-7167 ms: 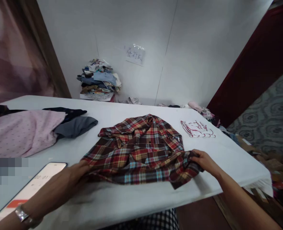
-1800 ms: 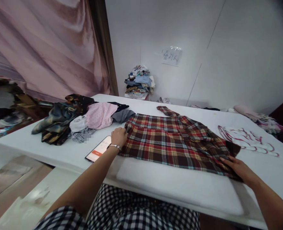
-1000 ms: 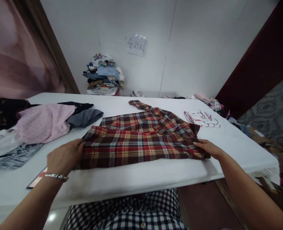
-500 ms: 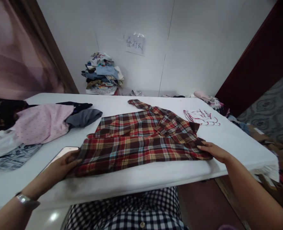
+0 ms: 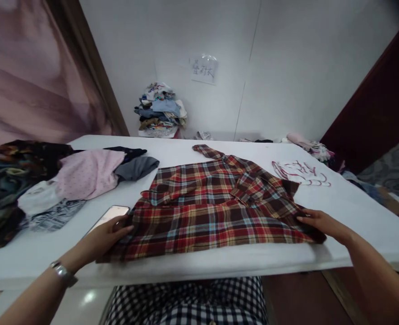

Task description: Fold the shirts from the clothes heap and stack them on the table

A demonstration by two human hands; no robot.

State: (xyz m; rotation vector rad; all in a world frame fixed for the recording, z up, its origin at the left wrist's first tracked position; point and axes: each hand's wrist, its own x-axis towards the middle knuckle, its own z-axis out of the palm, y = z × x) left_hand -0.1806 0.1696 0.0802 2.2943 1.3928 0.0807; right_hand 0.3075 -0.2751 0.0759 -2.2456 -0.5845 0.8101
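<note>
The plaid shirt [image 5: 213, 225] is pinched at one end between thumb and fingers of the left hand [image 5: 101, 239]. The opposite end is likewise gripped by the right hand [image 5: 327, 225].

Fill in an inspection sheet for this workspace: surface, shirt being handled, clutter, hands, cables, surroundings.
Surface: table under a white cover.
Job's things: plaid shirt, spread out, partly folded over.
Clutter: heaped clothes and phone at left, white red-trimmed garment at right.
Hands: left hand pinches the shirt's left end; right hand touches its right end, grip unclear.
Cables: nothing seen.
Surroundings: clothes stack and handwritten sign at back, pink curtain at left.
</note>
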